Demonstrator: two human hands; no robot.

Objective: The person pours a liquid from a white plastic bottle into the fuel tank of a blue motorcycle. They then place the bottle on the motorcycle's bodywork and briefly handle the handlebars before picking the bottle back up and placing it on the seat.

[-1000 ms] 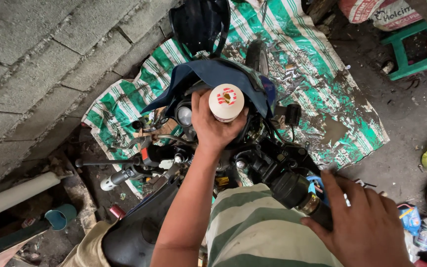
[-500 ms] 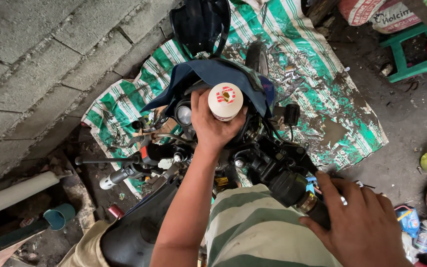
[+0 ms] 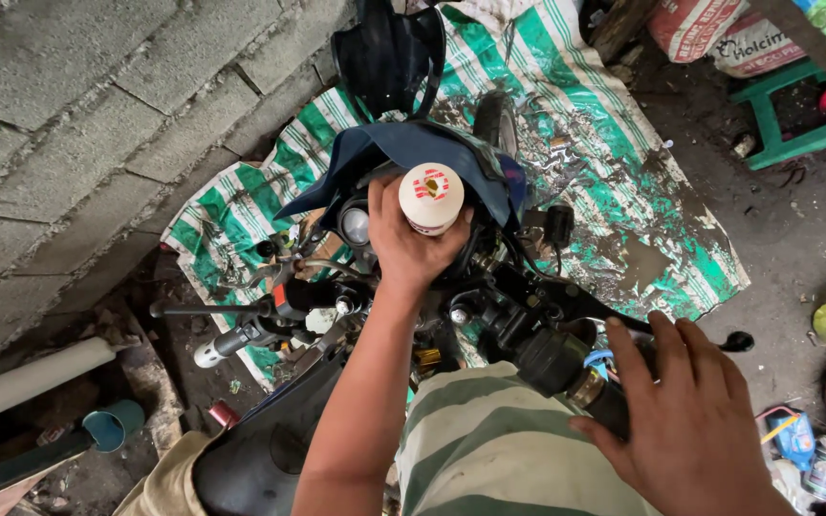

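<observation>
We're on dirty concrete beside a grey block wall [image 3: 78, 124], w/ a green-and-white striped tarp [image 3: 614, 162] spread under a motorbike. Nearest us, our right hand [image 3: 695, 420] is wrapped round the right handlebar grip [image 3: 599, 397], fingers curled over it. Next, our left hand [image 3: 413, 244] is closed on a small cream-white bottle [image 3: 431, 198], round cap w/ red marks facing up, held over the bike's front by the blue cover [image 3: 413, 148]. Farther off: black helmet [image 3: 389, 53], green stool [image 3: 795, 119], printed sacks [image 3: 719, 33] top right.
</observation>
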